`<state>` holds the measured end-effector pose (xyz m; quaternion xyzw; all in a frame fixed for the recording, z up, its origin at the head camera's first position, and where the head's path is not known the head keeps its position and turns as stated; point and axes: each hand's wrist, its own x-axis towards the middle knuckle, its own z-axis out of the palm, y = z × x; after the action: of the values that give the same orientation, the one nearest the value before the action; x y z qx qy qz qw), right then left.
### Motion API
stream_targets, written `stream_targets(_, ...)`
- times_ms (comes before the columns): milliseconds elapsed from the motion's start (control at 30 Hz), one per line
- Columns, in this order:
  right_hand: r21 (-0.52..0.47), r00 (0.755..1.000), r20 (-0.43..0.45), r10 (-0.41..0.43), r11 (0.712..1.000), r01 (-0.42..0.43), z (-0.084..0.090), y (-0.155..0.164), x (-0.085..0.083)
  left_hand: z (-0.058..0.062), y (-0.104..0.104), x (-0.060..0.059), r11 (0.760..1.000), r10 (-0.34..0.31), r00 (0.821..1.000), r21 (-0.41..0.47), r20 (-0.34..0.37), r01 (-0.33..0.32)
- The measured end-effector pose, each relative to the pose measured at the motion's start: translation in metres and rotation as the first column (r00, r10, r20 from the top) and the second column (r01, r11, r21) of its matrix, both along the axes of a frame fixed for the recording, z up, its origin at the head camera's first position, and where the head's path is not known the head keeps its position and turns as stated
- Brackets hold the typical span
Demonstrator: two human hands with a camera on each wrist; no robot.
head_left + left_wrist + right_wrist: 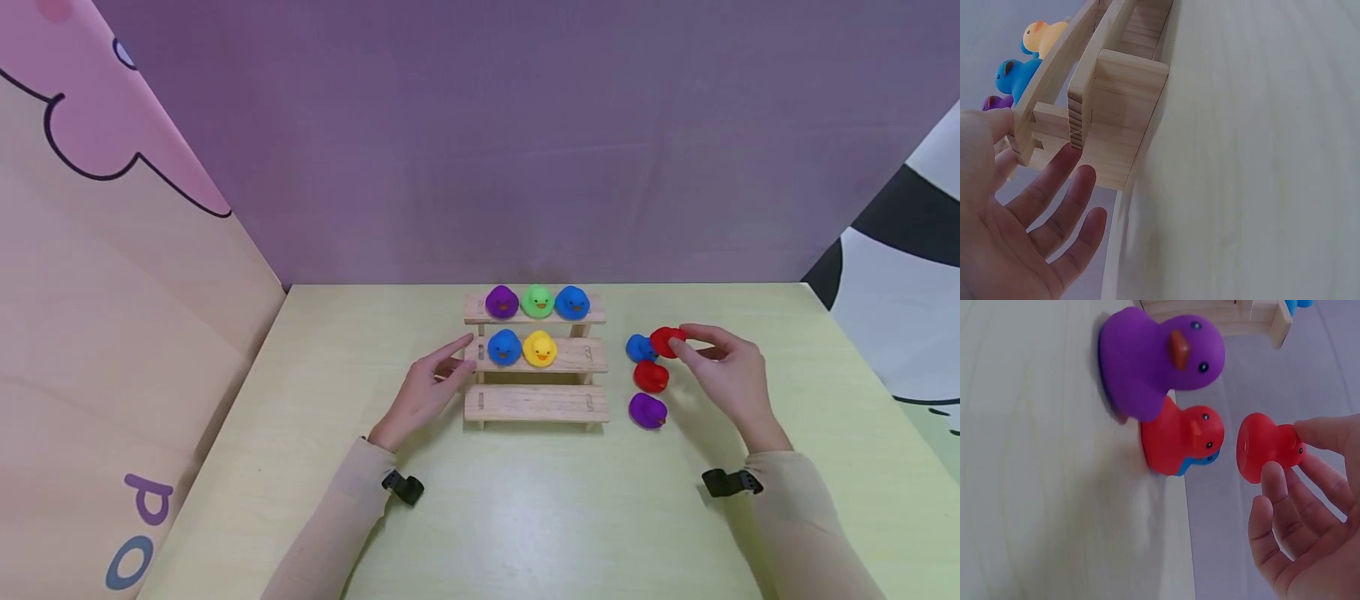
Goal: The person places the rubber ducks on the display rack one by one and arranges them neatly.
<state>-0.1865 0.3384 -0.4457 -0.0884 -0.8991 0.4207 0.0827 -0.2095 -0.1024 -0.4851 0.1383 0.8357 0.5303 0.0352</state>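
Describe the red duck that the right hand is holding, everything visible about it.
The red duck is a small toy of smooth, rubbery-looking material, with a flat round base and a dark eye. It is lifted off the table and tipped on its side, base facing away from the palm. The right hand pinches it at the head between thumb and fingers. It hangs just above the blue duck, apart from it.

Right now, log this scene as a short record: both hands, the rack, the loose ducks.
right hand: pinches a red duck, lifted off the table
left hand: fingers straight, at the left end of the rack's middle step, holds nothing
rack: three wooden steps; top has purple, green, blue ducks; middle has blue duck and yellow duck; bottom step bare
loose ducks: blue, second red, purple, right of the rack
table: pale green
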Motion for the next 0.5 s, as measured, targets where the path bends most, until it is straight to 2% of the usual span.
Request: stream_targets(500, -0.003, 0.994, -0.088, 0.063, 0.998, -0.064, 0.003, -0.017, 0.009, -0.002, -0.001, -0.001, 1.0, -0.007, 1.0, 0.009, -0.01, 0.007)
